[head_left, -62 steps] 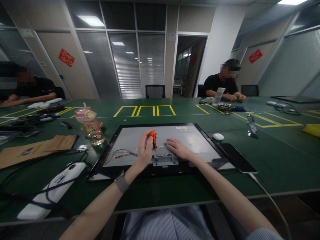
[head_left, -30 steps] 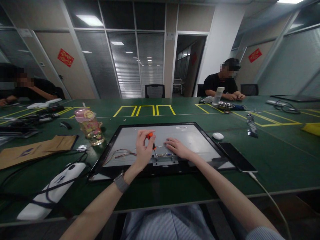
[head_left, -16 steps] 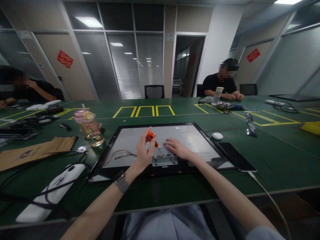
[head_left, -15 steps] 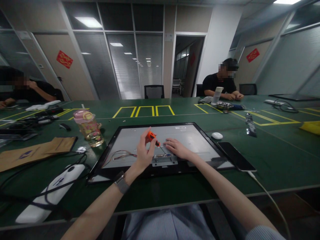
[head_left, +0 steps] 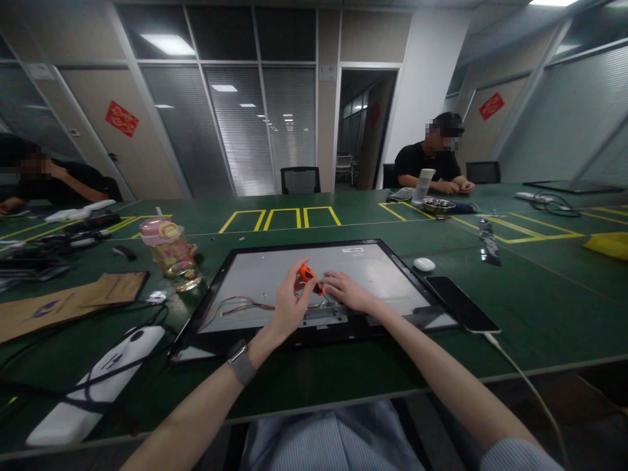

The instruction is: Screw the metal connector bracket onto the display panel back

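An orange-and-black screwdriver [head_left: 311,278] is in my left hand [head_left: 290,297], gripped by the handle between thumb and fingers. Its shaft slants down to the right, toward a small metal bracket [head_left: 321,318] with connectors along it. That bracket sits near the front edge of a display panel [head_left: 260,268], a flat grey back inside a black frame. My right hand [head_left: 348,291] rests with fingers stretched out just behind the bracket, close to the screwdriver tip. What lies under those fingertips is hidden. Thin coloured wires [head_left: 235,301] run along the panel left of my left hand.
On the left stand a pink-lidded bottle [head_left: 169,252], a brown paper bag [head_left: 73,301] and a white power strip [head_left: 98,386] with black cables. A phone [head_left: 461,304] on a cable and a white earbud case [head_left: 424,264] lie at right. Two people sit across the table.
My left hand and the screwdriver have shifted right and slightly down, closer to my right hand. My right hand stays in place. The view has moved slightly.
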Demonstrator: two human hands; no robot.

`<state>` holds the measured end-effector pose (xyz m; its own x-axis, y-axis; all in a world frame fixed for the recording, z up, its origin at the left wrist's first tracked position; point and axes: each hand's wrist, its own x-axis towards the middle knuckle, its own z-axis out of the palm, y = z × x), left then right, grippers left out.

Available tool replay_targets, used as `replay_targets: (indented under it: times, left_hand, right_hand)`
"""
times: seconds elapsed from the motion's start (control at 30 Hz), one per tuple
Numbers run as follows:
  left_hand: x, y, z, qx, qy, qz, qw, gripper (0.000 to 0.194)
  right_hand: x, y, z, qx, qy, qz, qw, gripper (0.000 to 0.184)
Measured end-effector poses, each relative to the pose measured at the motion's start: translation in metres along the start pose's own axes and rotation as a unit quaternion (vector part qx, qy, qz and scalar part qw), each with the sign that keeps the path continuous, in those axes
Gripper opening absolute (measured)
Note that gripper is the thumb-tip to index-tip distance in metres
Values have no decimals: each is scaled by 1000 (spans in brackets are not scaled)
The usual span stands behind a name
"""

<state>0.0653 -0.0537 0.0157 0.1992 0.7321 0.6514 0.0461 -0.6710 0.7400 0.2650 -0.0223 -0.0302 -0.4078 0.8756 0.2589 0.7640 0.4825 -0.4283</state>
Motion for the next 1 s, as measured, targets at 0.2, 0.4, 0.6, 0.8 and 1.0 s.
replay_targets:
  times: [0.2,0.4,0.6,0.8,1.0]
  left_hand:
    - [0,0,1,43,-13,35,998,37]
    - [1,-4,1,20,-53,35,998,42]
    - [-1,-13,0,-77,-65,33,994,29]
    - [4,6,-2,46,37,67,996,15]
    - [4,11,1,-2,8,35,999,25]
  right_hand:
    - [0,1,0,-7,-2,-4,1000,45]
    - [1,3,2,-5,2,-11,1000,42]
    - [2,4,2,0,4,-26,1000,39]
    - [2,1,1,-8,-6,2,1000,41]
    - [2,0,1,-3,1,-6,1000,41]
